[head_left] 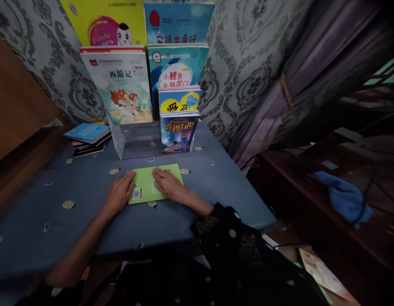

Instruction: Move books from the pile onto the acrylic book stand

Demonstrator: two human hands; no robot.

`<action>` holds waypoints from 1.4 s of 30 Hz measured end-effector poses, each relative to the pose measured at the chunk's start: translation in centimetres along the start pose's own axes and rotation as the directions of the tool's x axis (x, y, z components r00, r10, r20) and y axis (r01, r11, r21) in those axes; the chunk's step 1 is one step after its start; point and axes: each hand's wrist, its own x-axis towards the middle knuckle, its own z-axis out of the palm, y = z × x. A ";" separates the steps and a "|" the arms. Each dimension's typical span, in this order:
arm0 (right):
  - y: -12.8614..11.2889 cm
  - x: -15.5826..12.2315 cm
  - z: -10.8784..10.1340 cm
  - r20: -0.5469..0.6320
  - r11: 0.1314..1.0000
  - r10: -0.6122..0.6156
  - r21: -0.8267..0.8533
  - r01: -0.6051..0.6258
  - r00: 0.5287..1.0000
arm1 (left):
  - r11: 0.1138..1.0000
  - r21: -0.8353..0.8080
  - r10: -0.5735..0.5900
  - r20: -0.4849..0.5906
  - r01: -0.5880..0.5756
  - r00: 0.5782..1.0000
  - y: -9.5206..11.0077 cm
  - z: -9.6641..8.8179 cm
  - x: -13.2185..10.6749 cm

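A thin green book (146,178) lies flat on the blue tablecloth, a barcode near its lower left corner. My left hand (120,191) rests at the book's left edge, its fingers stretched out and touching the cover. Flat on the right half of the cover lies my right hand (169,185), fingers extended and not wrapped round anything. Just beyond the book stands a clear plastic book rack (133,142). Its steps bear several upright books, among them a white storybook (120,91) on the left and a dark blue book (178,134) at the front right.
A small stack of books (88,134) lies left of the rack. Patterned wallpaper (232,63) rises behind the table (216,187). At right are a purple curtain (273,102), a blue cloth (343,197) on dark red furniture, and a picture book (326,274) lower down.
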 end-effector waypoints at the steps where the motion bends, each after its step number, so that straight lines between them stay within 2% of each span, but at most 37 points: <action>1: 0.6 -0.3 -0.3 -0.002 1.000 0.026 -0.006 -0.026 1.000 | 1.000 0.005 0.001 0.005 -0.001 1.000 0.1 -0.1 0.0; 7: 4.6 -2.7 -1.1 -0.066 0.986 0.166 -0.020 -0.168 0.984 | 1.000 0.027 -0.008 0.000 0.008 1.000 0.3 0.0 -0.1; 11: 6.2 -3.6 -0.6 -0.106 0.986 0.165 0.008 -0.165 0.981 | 0.998 0.053 0.042 -0.005 -0.042 0.999 -0.1 0.2 -0.2; 15: 6.2 -3.7 -0.3 -0.133 0.987 0.159 0.020 -0.157 0.978 | 0.994 0.078 0.073 0.081 -0.080 0.994 -0.1 -0.5 -0.9; 20: 5.8 -3.7 -0.4 -0.128 0.984 0.178 0.024 -0.177 0.976 | 0.992 0.063 0.102 0.168 -0.114 0.980 0.5 -2.5 -3.1; 26: 5.8 -3.5 -0.3 -0.137 0.983 0.185 0.033 -0.182 0.973 | 0.978 -0.005 0.207 0.167 -0.209 0.964 1.0 -4.7 -6.0; 30: 5.5 -3.6 -0.4 -0.130 0.980 0.197 0.019 -0.197 0.972 | 0.962 0.001 0.269 0.165 -0.273 0.949 1.6 -5.4 -6.4; 35: 5.2 -3.6 -0.7 -0.109 0.977 0.211 0.005 -0.212 0.971 | 0.923 0.006 0.378 0.183 -0.385 0.908 3.3 -4.9 -5.3; 42: 5.4 -3.6 -0.3 -0.137 0.979 0.205 0.018 -0.205 0.969 | 0.857 -0.015 0.508 0.203 -0.516 0.837 7.4 -2.3 -2.5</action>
